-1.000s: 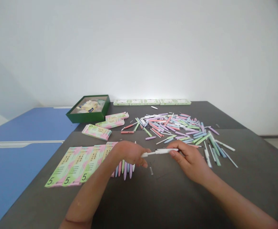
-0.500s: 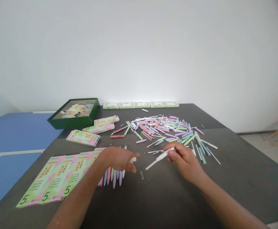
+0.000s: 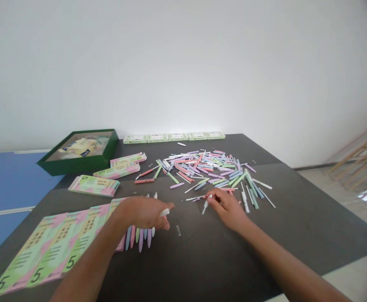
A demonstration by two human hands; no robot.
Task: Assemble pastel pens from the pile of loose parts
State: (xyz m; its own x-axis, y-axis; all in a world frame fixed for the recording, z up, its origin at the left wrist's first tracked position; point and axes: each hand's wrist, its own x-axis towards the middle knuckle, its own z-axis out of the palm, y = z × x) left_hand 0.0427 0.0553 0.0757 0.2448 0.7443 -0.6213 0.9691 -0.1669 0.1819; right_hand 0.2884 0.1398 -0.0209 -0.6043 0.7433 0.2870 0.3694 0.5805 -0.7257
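White pen part [image 3: 206,205] pinched by the right hand [image 3: 225,208], white piece [image 3: 165,212] by the left hand [image 3: 144,211]; pens [image 3: 200,167] are strewn beyond, packets [image 3: 81,147] held in the green box [image 3: 73,166].

Blue tabletop [image 3: 9,178] at left, pale wall [image 3: 183,67] behind.

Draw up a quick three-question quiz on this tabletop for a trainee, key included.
1. True or false: in the picture, the open green box stands left of the heap of pen parts.

2. What colour is the slim piece held in the right hand?
A) pink
B) white
C) purple

3. How many boxes make up the row along the table's far edge, by the wall?

Key: 1. True. 2. B. 3. Five.
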